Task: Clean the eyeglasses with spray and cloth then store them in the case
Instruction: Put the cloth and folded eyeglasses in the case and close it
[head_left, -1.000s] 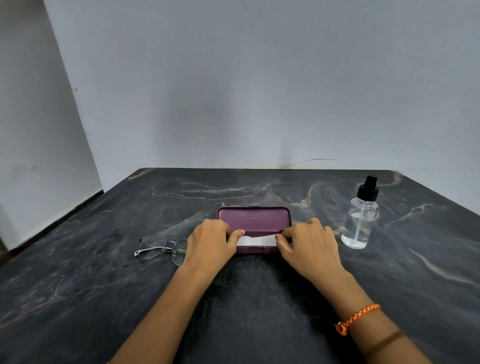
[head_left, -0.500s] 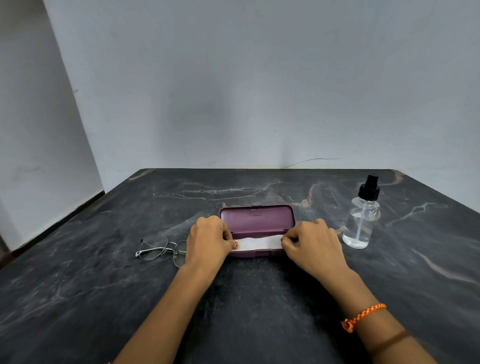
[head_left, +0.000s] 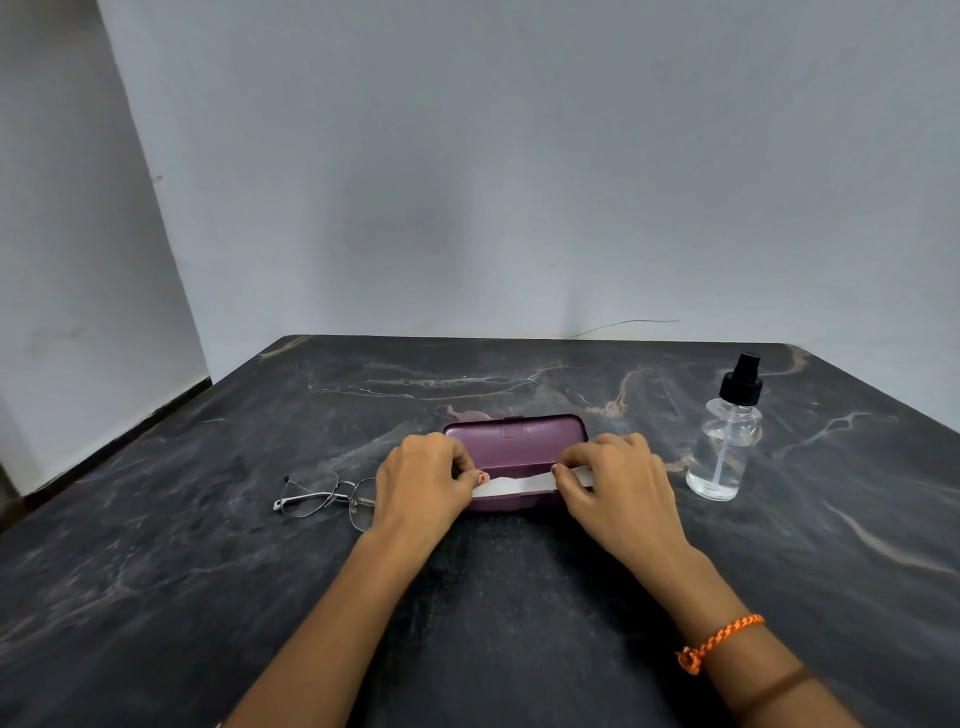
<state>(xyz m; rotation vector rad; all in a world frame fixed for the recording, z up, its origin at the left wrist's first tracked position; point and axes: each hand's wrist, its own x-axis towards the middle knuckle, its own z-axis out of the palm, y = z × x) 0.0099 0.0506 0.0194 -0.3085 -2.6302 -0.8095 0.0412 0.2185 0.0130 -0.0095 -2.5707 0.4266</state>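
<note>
The cloth (head_left: 511, 486) lay as a folded white strip in the open purple case (head_left: 514, 441), its long axis running left to right across my view. I had my left hand (head_left: 423, 483) pinching its left end and my right hand (head_left: 615, 486) pinching its right end, fingers curled, so neither hand was nearer. The eyeglasses (head_left: 324, 499) rested on the dark table (head_left: 156, 571) just left of my left hand, partly hidden behind it, and the spray bottle (head_left: 724, 441) stood upright to the right of my right hand. Against a second ago, the case lid stood more upright and more of the strip showed between my hands.
</note>
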